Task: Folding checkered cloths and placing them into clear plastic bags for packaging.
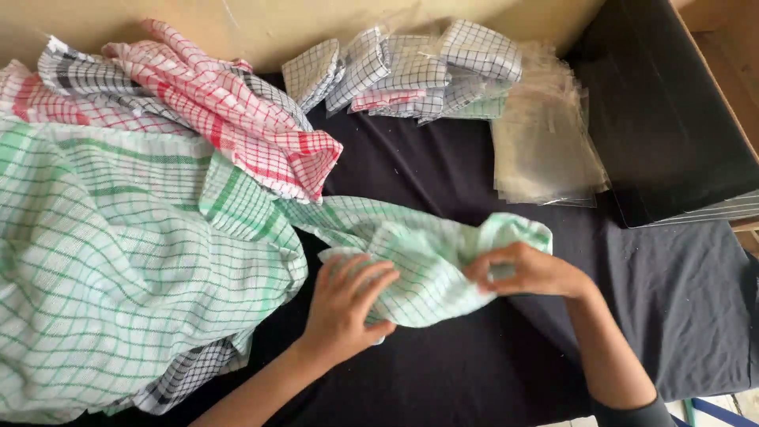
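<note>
I see two hands on one green checked cloth (pixel 431 261): left hand (pixel 348 304) fingers spread flat, right hand (pixel 530 270) fingers pinching its edge; one stack of clear bags (pixel 545 142) far right.

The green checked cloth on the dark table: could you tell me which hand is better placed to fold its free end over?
Probably the right hand: it pinches the green checked cloth at its free end, while the left hand lies flat, pinning it.
</note>
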